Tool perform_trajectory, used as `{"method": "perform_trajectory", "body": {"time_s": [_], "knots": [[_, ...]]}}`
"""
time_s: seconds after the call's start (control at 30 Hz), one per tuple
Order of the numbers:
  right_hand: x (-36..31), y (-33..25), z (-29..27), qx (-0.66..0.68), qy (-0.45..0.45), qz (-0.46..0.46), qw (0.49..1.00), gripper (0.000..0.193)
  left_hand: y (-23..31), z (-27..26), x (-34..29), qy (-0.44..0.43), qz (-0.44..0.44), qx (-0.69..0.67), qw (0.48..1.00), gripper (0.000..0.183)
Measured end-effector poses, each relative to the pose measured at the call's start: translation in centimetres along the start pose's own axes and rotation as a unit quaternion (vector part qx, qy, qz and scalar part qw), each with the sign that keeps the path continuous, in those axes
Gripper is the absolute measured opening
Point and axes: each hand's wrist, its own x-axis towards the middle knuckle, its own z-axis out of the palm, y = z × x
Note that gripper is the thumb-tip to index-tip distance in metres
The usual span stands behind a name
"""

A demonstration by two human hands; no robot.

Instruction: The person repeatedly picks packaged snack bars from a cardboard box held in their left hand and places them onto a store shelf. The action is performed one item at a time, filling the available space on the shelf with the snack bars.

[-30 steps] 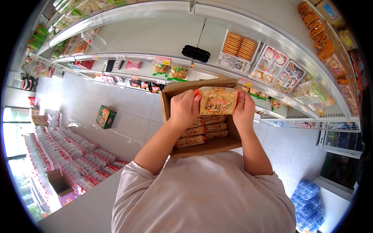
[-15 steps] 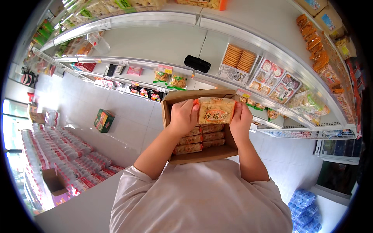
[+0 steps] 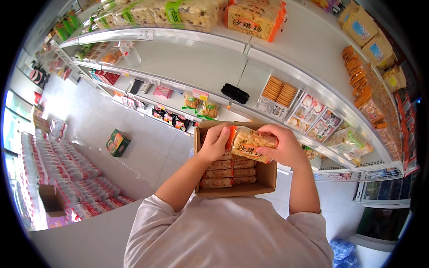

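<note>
My left hand [image 3: 213,144] grips the left orange-edged end of a clear packet of sachima pastry [image 3: 251,142]. My right hand [image 3: 285,145] holds the same packet at its right end, thumb across the front. The packet hangs slightly tilted over an open cardboard box [image 3: 267,178], its printed front facing up toward me. Inside the box, several matching packets [image 3: 219,173] are stacked in two columns. The upper part of the box's contents is hidden behind the held packet and my hands.
A white shelf unit [image 3: 178,60] curves ahead. Its top tier bears a similar orange-edged packet [image 3: 251,20] and green-banded packets [image 3: 172,15]. Lower sit a black case [image 3: 235,93] and round biscuits [image 3: 279,91]. A green carton [image 3: 118,143] and stacked bottle packs [image 3: 67,167] stand on the left floor.
The view has shifted, showing more of the top shelf. The packet has tilted, its right end lower, and my right hand has moved from its edge further over its front.
</note>
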Motion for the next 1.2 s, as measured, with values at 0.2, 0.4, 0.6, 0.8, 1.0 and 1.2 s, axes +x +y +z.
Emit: {"method": "perform_trajectory", "body": {"time_s": [0.2, 0.4, 0.6, 0.8, 1.0, 1.2], "knots": [[5.2, -8.8, -4.9, -0.152, 0.235, -0.244, 0.929, 0.042, -1.5, -0.1, 0.9, 0.06, 0.058, 0.092, 0.992, 0.025], [15.2, -10.8, -9.5, -0.37, 0.343, -0.375, 0.778, 0.04, -0.7, 0.3, 1.1, 0.044, 0.087, 0.14, 0.985, 0.015], [17.5, -10.2, -9.3, -0.47, 0.327, -0.365, 0.735, 0.039, 0.0, 0.0, 0.7, 0.049, 0.062, 0.135, 0.988, 0.014], [18.4, -8.6, -8.8, -0.454, 0.322, -0.38, 0.739, 0.041, -0.5, 0.2, 1.1, 0.044, 0.101, 0.167, 0.98, 0.016], [16.5, -9.8, -7.9, -0.462, 0.377, -0.404, 0.693, 0.04, 0.3, 0.4, 0.9, 0.024, 0.057, 0.162, 0.985, 0.015], [9.7, -8.6, -4.6, -0.33, 0.356, -0.404, 0.775, 0.017, 0.0, 0.3, 1.3, 0.041, 0.065, 0.193, 0.978, 0.014]]}}
